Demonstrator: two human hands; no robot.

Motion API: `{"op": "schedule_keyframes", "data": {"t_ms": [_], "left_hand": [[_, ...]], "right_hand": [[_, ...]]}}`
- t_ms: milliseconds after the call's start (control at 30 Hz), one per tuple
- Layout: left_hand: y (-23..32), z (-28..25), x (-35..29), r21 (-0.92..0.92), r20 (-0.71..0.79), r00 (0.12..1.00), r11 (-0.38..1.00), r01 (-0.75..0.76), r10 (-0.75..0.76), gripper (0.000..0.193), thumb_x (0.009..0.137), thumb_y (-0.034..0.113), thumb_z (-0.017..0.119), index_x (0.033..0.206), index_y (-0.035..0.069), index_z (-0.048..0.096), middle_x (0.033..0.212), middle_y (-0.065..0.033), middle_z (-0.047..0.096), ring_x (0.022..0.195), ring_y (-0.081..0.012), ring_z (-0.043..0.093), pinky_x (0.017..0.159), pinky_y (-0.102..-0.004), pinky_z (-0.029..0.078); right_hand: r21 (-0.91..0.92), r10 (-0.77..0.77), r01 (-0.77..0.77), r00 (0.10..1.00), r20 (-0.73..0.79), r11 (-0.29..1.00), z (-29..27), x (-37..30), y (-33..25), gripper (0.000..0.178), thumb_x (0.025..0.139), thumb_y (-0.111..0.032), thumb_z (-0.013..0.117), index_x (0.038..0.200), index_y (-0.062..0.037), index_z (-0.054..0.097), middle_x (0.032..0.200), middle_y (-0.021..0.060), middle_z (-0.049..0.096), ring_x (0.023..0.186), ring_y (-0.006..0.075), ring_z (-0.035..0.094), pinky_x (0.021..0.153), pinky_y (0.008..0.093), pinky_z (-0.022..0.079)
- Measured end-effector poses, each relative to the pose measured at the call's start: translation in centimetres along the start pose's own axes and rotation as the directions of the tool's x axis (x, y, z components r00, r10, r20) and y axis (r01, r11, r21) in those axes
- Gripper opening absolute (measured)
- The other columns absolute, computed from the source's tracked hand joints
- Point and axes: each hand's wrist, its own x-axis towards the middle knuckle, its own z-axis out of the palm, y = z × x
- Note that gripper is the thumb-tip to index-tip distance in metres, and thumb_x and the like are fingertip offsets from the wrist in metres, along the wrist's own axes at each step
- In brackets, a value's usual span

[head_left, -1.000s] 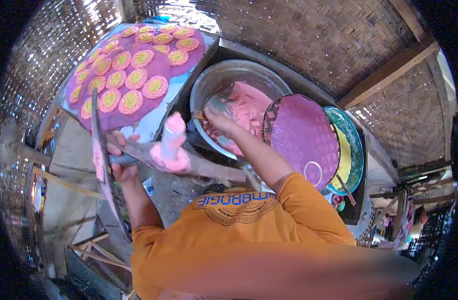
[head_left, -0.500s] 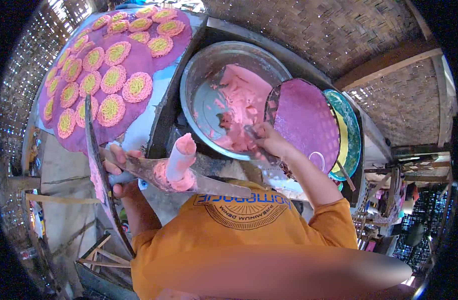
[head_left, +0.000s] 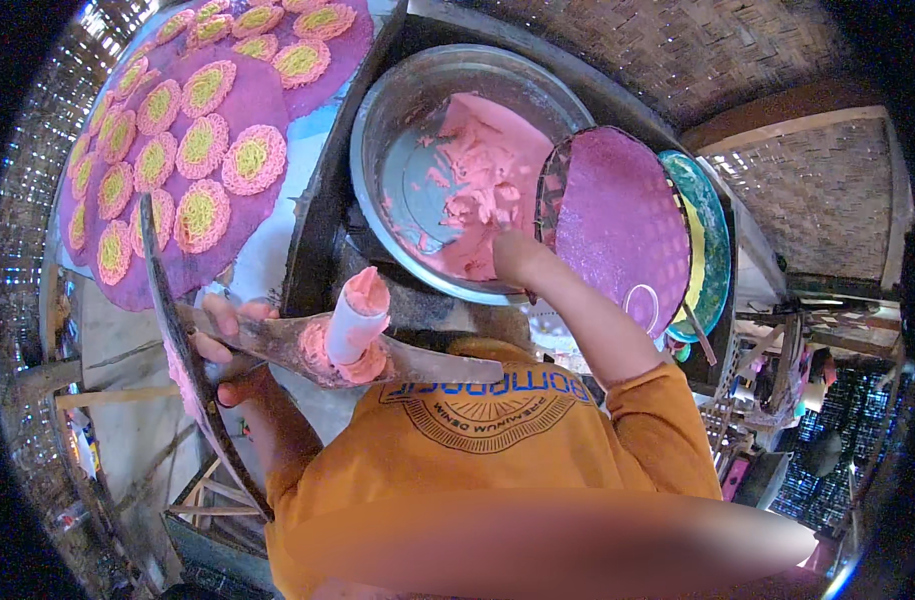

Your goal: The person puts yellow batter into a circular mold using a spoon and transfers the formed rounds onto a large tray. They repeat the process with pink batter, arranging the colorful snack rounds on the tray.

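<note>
A wooden hand press (head_left: pixel 418 366) with long flat arms is in my left hand (head_left: pixel 226 345), whose fingers curl round it at the left. From its middle rises a white tube (head_left: pixel 354 335) with pink dough bulging out of the top and smeared round its foot. A second, curved wooden arm (head_left: pixel 164 275) with pink dough along it crosses near the same hand. My right hand (head_left: pixel 523 262) reaches into a large metal basin (head_left: pixel 378 130), down at the pink dough (head_left: pixel 478 180); its fingers are hidden.
Purple sheets (head_left: pixel 268 110) at upper left carry several round pink-and-yellow lacy dough pieces (head_left: pixel 255 158). A round tray with a purple cover (head_left: pixel 618 220) overlaps the basin's right rim. Behind it stands a green basin (head_left: pixel 716 240) with something yellow. Woven walls (head_left: pixel 598 50) enclose the place.
My right hand has turned and pushed in at the dough near the basin's front edge, its fingers now out of sight. My left hand still holds the press.
</note>
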Motion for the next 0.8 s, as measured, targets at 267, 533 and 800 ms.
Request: {"op": "schedule_keyframes", "data": {"t_ms": [267,533,800], "left_hand": [[0.0,0.0,-0.1,0.192,-0.048,0.999,0.981,-0.016,0.025,0.048,0.065,0.049,0.072,0.085,0.012,0.049,0.082,0.0008,0.044,0.081,-0.0223,0.04,0.067,-0.0527,0.052],[0.3,-0.4,-0.6,0.053,-0.027,0.992,0.99,0.128,-0.127,0.048,0.07,0.042,0.072,0.092,0.009,0.045,0.086,-0.0025,0.04,0.097,-0.0335,0.053,0.081,-0.0486,0.048],[2.1,1.6,0.1,0.163,-0.075,0.982,0.969,0.185,-0.175,0.041,0.068,0.024,0.074,0.092,0.007,0.045,0.094,-0.007,0.04,0.094,-0.0352,0.056,0.078,-0.0435,0.052]], "right_hand": [[0.059,-0.057,0.056,0.998,0.009,0.997,2.1,2.0,1.4,0.023,0.065,-0.009,0.058,0.083,0.0051,0.063,0.086,0.025,0.061,0.08,0.0348,0.062,0.069,0.0409,0.05],[0.219,-0.007,-0.002,0.999,0.038,0.976,1.1,2.3,0.1,0.031,0.069,-0.009,0.054,0.096,0.006,0.057,0.089,0.0282,0.06,0.085,0.0362,0.061,0.074,0.0409,0.049],[0.603,-0.298,0.291,0.95,-0.092,0.743,1.0,-1.4,2.5,0.031,0.076,-0.007,0.052,0.105,0.0023,0.058,0.069,0.0124,0.063,0.06,0.017,0.062,0.048,0.0303,0.049]]}}
